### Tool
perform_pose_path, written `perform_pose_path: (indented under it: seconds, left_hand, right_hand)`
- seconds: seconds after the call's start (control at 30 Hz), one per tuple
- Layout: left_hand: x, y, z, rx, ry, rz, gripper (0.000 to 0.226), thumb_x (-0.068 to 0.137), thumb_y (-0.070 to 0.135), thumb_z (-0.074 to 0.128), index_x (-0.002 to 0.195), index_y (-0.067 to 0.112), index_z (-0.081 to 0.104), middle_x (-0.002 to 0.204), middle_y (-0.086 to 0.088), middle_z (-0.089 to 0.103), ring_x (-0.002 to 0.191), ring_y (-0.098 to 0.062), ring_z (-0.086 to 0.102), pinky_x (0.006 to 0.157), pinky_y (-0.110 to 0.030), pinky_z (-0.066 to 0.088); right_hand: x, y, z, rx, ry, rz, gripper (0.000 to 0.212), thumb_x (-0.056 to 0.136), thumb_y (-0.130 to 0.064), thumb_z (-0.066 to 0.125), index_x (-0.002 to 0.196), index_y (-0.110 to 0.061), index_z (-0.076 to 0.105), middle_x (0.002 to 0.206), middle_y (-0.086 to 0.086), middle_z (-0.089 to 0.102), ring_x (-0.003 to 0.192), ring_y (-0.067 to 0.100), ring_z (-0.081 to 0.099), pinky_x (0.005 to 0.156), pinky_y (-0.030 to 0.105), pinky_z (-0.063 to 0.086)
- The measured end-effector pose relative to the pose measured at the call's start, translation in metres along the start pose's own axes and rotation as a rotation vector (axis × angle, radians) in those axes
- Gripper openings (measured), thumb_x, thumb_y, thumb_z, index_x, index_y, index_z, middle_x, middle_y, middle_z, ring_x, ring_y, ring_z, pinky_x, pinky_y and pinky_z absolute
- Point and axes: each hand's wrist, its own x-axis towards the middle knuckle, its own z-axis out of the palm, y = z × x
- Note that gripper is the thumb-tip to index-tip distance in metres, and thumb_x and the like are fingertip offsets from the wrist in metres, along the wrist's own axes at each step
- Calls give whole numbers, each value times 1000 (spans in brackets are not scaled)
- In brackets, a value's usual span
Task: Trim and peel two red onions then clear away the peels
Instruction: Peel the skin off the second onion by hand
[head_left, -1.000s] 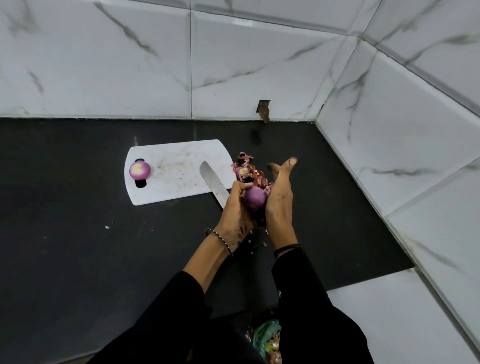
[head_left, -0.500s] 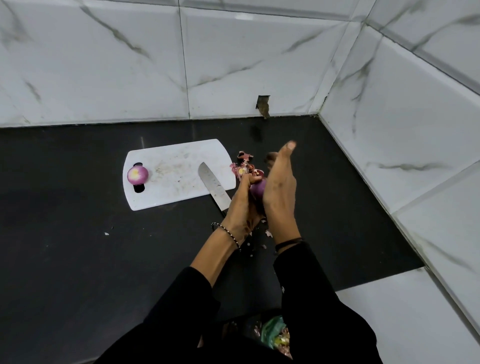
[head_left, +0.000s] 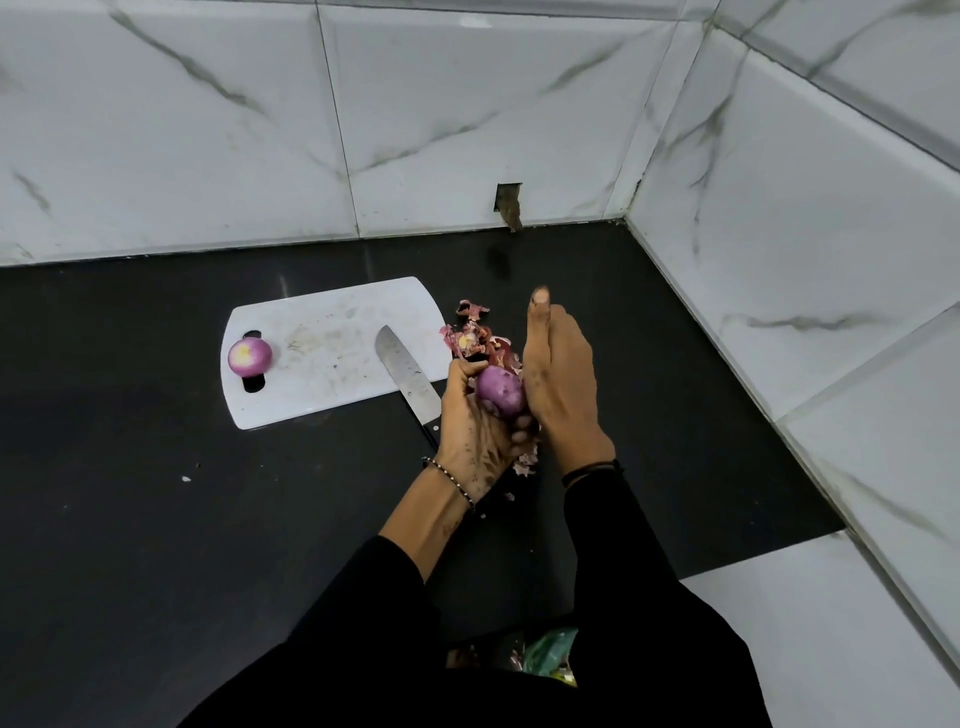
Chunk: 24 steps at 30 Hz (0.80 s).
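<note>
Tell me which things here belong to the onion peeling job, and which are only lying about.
Job: held onion, gripped by left hand, right hand against it; peeled onion on cutting board; knife; loose peels.

Lying about: white speck on counter; hole in wall tile; green item at bottom edge, purpose unclear.

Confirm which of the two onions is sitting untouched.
The onion at the left end of the cutting board, over its handle slot. The other onion is gripped in the left hand, right hand alongside.
</note>
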Motion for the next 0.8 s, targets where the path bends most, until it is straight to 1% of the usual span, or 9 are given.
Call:
perform_pose_path:
  seconds: [0.1,0.23,0.37,0.43,0.5,0.57,0.63,0.73,0.8]
  left_hand:
    - [-3,11,3,14,-82,41,69,91,59,24,59,11,62,59,-5,42,48,-14,33,43,-21,24]
    - [-3,15,3,2,-105,63,75,95,58,19,60,10,65,59,-5,43,49,-13,32,41,-20,29]
    - [-2,15,4,-26,-43,52,66,97,56,27,79,4,63,56,-7,54,44,-14,48,47,-20,42]
    - [-1,18,7,-10,-18,46,62,97,53,31,88,5,68,68,-11,67,53,-18,63,50,-23,51]
    - [1,20,9,62,-7,33,59,96,52,33,90,9,72,82,-12,73,66,-21,71,55,-27,56]
    - [3,23,11,140,10,19,62,96,54,34,82,13,78,90,-12,74,81,-25,72,68,-35,60]
    - [4,25,15,204,34,11,66,95,56,34,73,15,80,92,-12,75,88,-27,70,81,-40,57]
    - [6,27,18,263,65,9,62,94,56,35,79,13,78,92,-12,75,82,-24,70,71,-31,57]
    - [8,29,17,307,72,5,61,94,57,34,86,10,70,85,-13,69,69,-21,65,59,-26,54]
  right_hand:
    - [3,13,-13,12,-7,-21,37,105,-52,37,81,-26,47,79,-9,52,71,6,50,70,28,44]
    - [-9,15,-22,67,62,-95,18,99,-34,61,94,-17,64,82,-12,66,77,0,63,69,14,48]
    - [-32,11,-28,211,18,-163,15,97,-28,67,99,-12,65,82,-2,69,65,10,70,59,25,58]
    - [-37,13,-31,192,-33,-262,14,97,-21,67,106,-10,66,90,0,69,65,11,71,56,27,59]
    - [-36,18,-35,59,-20,-413,16,95,-17,70,109,-9,69,98,0,68,74,8,69,63,23,58]
    - [-34,21,-39,-50,15,-511,18,92,-16,72,107,-7,71,99,2,69,81,6,66,72,18,56]
    - [-31,21,-43,-90,22,-549,20,91,-19,72,106,-5,71,97,2,70,82,7,66,74,18,56]
    - [-29,20,-45,-100,17,-572,24,90,-23,72,107,-6,67,97,0,69,80,5,65,74,18,56]
    - [-29,20,-44,-108,28,-574,27,88,-25,69,107,-6,63,96,0,68,79,3,64,75,13,55]
